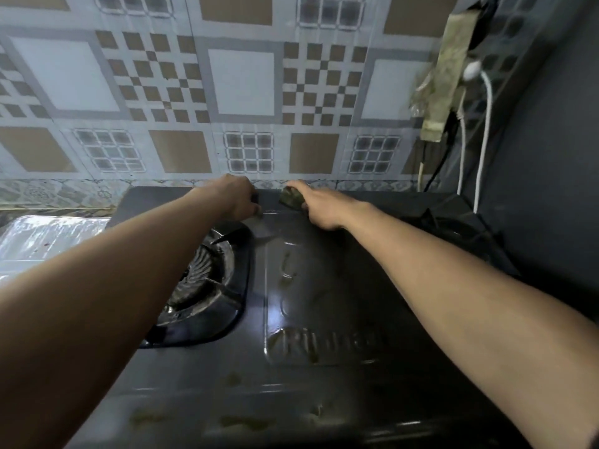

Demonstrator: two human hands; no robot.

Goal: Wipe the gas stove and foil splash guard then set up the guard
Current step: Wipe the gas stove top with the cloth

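A dark grey gas stove (324, 286) fills the lower view, its top stained with greenish smears near the front. Its left burner (207, 270) shows beneath my left forearm. My right hand (324, 205) grips a dark green scouring pad (290, 197) pressed on the stove's back edge. My left hand (238, 199) rests on the back edge beside it, fingers curled down; what it holds is hidden. A crinkled foil splash guard (42, 234) lies flat at the left of the stove.
A patterned tiled wall (243, 92) rises right behind the stove. At the upper right, a taped socket (447, 79) with white cables (483, 131) hangs beside a dark side wall (544, 157). The right burner area is in shadow.
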